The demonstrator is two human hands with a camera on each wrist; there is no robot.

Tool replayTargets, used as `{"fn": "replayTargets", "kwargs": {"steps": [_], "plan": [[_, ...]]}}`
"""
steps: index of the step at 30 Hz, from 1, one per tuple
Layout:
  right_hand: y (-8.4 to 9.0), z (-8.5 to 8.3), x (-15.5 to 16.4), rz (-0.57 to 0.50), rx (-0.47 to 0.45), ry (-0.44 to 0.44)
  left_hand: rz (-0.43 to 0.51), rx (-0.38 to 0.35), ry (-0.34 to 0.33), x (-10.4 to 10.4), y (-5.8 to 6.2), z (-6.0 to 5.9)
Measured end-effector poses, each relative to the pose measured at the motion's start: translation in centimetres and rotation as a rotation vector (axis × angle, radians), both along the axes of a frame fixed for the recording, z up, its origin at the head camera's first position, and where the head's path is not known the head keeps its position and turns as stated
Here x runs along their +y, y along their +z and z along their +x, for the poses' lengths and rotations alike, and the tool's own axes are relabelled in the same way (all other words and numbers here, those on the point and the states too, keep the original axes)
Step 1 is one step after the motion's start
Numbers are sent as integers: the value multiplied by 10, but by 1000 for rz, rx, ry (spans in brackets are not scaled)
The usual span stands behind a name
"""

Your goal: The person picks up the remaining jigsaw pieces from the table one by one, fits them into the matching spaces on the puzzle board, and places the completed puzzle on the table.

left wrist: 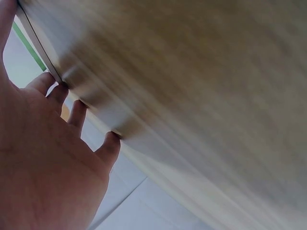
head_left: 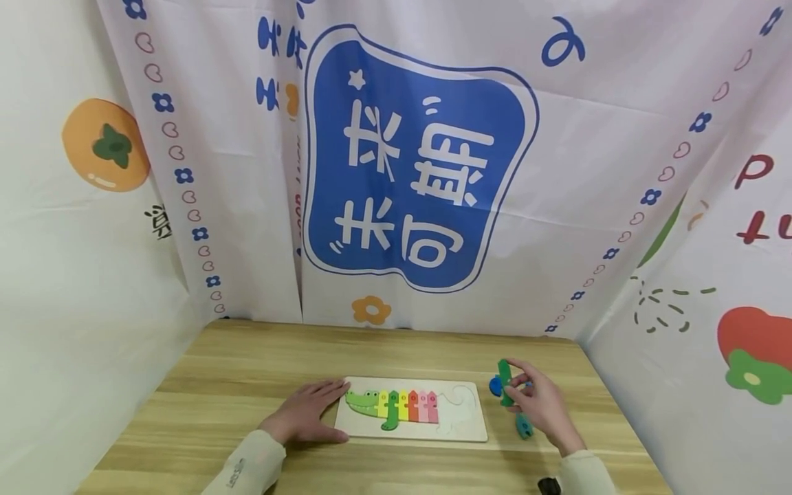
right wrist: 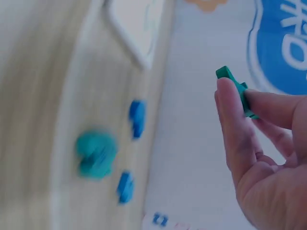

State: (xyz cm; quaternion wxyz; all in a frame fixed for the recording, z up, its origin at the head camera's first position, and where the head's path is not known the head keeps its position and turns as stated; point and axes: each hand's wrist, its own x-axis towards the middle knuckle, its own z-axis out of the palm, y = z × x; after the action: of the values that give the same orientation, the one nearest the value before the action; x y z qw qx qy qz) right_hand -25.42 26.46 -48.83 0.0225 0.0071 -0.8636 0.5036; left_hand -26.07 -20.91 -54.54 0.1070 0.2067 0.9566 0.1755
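Right hand: the right hand (head_left: 541, 405) pinches a green piece (head_left: 506, 382) between thumb and fingertips (right wrist: 229, 103), lifted off the table (head_left: 235, 371), just right of the board (head_left: 460, 430).
Green piece: thin and flat, held nearly on edge (the right wrist view shows only its top end (right wrist: 229, 76) poking above the fingers).
Left hand: the left hand (head_left: 306, 412) lies flat with straight fingers, grasping nothing; its fingertips (left wrist: 111, 143) touch the board's left edge.
Board: pale, flat on the table; a green crocodile head, then green, yellow, orange and pink slices fill its left and middle. The tail end at the right shows bare cut-outs.
Loose pieces: a teal piece (head_left: 524, 427) on the table near the right wrist; a blue piece (head_left: 495, 386) just beside the green one. The right wrist view shows a second small blue piece (right wrist: 125, 187) near the teal one (right wrist: 96, 153).
Handling: judged light, stiff, likely painted wood, so smooth and a bit slippery on its faces. Not fragile. Best taken by the narrow edges near the middle, leaving the outline free to meet a cut-out.
Backdrop: printed cloth with blue badge, flowers, fruit.
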Motion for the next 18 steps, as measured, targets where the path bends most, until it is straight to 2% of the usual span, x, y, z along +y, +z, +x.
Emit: {"fn": "replayTargets", "kwargs": {"steps": [7, 18], "plan": [[17, 1, -28, -162, 36, 127, -7, 5, -4, 0, -1, -1], [27, 3, -50, -237, -3, 165, -5, 11, -7, -1, -5, -3]]}}
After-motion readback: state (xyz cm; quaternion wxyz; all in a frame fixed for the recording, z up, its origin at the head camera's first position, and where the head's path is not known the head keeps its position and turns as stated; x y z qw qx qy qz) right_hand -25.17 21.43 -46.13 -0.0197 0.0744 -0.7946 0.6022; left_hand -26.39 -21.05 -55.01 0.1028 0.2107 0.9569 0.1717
